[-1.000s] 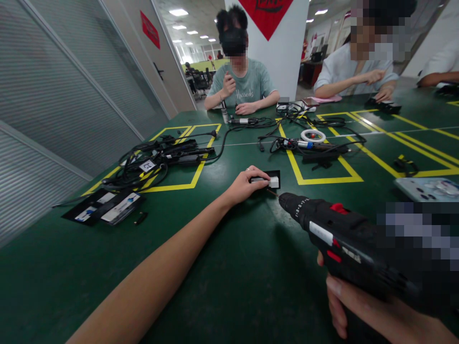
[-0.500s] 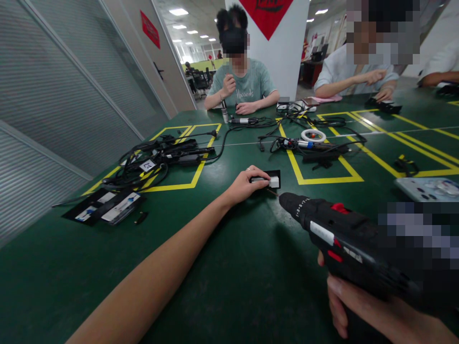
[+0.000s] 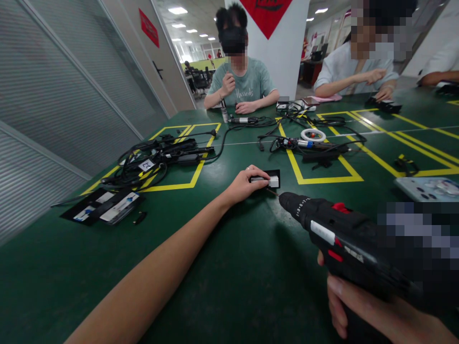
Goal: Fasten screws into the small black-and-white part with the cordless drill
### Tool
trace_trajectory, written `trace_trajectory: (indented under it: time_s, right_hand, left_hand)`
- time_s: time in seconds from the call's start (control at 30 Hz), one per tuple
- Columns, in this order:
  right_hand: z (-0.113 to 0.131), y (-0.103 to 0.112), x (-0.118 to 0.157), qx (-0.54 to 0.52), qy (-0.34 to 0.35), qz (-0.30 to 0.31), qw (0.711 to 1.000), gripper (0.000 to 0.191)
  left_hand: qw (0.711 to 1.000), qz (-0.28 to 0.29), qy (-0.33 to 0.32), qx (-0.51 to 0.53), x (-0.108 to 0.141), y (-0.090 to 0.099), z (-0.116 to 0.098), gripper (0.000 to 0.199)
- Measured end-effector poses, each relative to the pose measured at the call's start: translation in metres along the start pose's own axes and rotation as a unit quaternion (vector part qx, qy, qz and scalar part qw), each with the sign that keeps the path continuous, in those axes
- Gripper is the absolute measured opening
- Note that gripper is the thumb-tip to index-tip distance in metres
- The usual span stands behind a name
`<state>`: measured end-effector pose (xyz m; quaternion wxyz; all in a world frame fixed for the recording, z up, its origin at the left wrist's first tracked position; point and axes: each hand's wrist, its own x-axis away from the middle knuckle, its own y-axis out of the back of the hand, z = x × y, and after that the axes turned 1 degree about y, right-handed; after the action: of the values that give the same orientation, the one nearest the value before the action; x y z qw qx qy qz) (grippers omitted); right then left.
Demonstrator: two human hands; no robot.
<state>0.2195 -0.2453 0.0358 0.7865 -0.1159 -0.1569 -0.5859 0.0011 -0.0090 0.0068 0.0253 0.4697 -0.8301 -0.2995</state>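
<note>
Green desk (image 3: 222,286) carries a small white block (image 3: 269,181), pinched by the left hand (image 3: 244,185); right hand (image 3: 373,313) fingers wrap the drill (image 3: 344,239). Keep the bit square, press gently.

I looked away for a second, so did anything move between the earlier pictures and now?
Nothing visibly changed. The left hand still pinches the small white part on the green table, and the right hand still holds the black drill with its bit at the part.
</note>
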Motion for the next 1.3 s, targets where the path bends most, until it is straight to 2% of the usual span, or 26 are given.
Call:
trace_trajectory:
  time_s: [0.27,0.53,0.8,1.07,1.3]
  right_hand:
    - [0.000,0.003,-0.001,-0.008,-0.004,0.019,1.000,0.048]
    - [0.001,0.000,0.001,0.015,0.019,-0.004,1.000,0.047]
    - [-0.006,0.003,-0.001,-0.014,-0.003,0.017,1.000,0.050]
    - [0.005,-0.001,0.004,0.027,0.007,0.003,1.000,0.044]
    - [0.002,0.001,0.002,0.020,0.004,0.005,1.000,0.042]
  left_hand:
    - [1.000,0.001,-0.002,-0.018,0.000,0.000,0.000,0.026]
    - [1.000,-0.001,-0.003,-0.021,-0.001,-0.001,0.000,0.025]
    - [1.000,0.002,-0.005,-0.018,-0.001,0.000,0.002,0.026]
    - [1.000,-0.002,-0.002,-0.021,0.000,-0.001,0.000,0.026]
    - [1.000,-0.001,-0.004,-0.019,-0.001,-0.001,0.004,0.027]
